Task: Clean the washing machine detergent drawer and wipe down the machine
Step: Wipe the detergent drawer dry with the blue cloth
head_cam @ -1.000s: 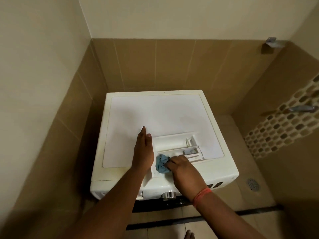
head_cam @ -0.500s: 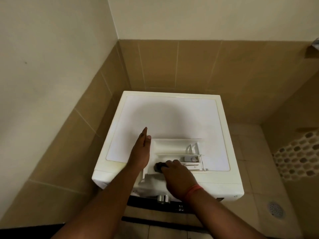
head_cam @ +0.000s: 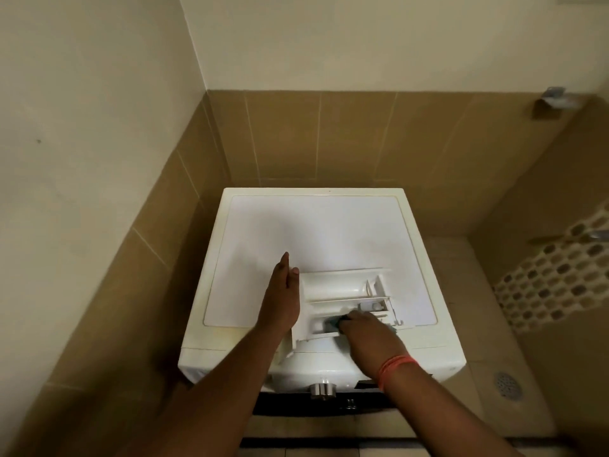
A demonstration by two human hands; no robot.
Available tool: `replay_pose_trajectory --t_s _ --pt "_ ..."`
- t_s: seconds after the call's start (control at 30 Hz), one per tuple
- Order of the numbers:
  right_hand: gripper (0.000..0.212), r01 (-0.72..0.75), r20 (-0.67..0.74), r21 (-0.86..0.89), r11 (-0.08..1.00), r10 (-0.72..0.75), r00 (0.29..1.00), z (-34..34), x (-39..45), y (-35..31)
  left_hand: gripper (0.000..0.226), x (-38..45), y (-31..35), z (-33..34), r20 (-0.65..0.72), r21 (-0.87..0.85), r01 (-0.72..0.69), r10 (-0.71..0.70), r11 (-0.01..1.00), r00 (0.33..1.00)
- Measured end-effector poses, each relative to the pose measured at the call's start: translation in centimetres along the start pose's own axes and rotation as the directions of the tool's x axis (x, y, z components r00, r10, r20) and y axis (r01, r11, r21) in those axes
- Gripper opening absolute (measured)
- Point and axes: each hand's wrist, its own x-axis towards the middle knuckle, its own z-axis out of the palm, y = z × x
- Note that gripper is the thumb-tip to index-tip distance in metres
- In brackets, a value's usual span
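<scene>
The drawer [head_cam: 342, 298] lies removed from its slot, flat on top of the machine [head_cam: 323, 232], at the front right of the lid. Its compartments face up.

Left hand [head_cam: 280, 298]: fingers straight and together, the hand set on edge against the left end of the drawer, bracing it. It holds nothing.

Right hand [head_cam: 365, 328]: fingers curled down over a blue cloth [head_cam: 333, 321], pressing it into the front compartment of the drawer. Only a small part of the cloth shows beyond the fingers. An orange band [head_cam: 393, 366] sits on this wrist.

Status, as judged from this view:
- Drawer removal: done.
- Drawer cleaning: in progress, at the front compartment. The rear compartment and the small right-hand insert [head_cam: 374, 300] look pale; whether they are already wiped cannot be told.
- Machine wipe-down: no sign that it has begun. The lid, the front panel and the dial [head_cam: 322, 390] remain.
- Drawer refit: outstanding.

A floor drain [head_cam: 507, 384] lies to the right of the machine.
</scene>
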Motion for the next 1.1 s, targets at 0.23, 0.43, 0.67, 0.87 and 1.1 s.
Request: replay_pose_trajectory --t_s 0.23,0.43,0.67,0.87,1.1 --pt "0.039 -0.181 0.096 0.086 0.98 0.173 0.98 0.1 1.3 -5.7 0.05 1.0 -1.2 -1.0 0.001 0.023 -0.061 0.061 0.998 0.998" --pt "0.09 -0.626 0.466 0.152 0.765 0.503 0.728 0.3 2.0 -2.2 0.05 1.3 -1.8 -0.7 0.04 -0.024 -0.078 0.079 0.997 0.996" --pt "0.028 -0.334 -0.292 0.354 0.873 0.443 0.847 -2.0 0.5 -2.2 0.05 1.2 -1.9 -0.9 0.055 -0.032 -0.095 0.096 0.995 0.994" --pt "0.032 -0.468 0.006 -0.035 0.883 0.468 0.884 -0.3 2.4 -2.4 0.049 0.7 -1.3 -1.1 0.048 -0.017 -0.084 0.085 0.996 0.995" --pt "0.047 -0.242 0.224 -0.108 0.964 0.261 0.939 -0.4 4.5 -2.5 0.051 0.4 -1.0 -0.7 0.036 0.074 -0.091 0.088 0.993 0.995"
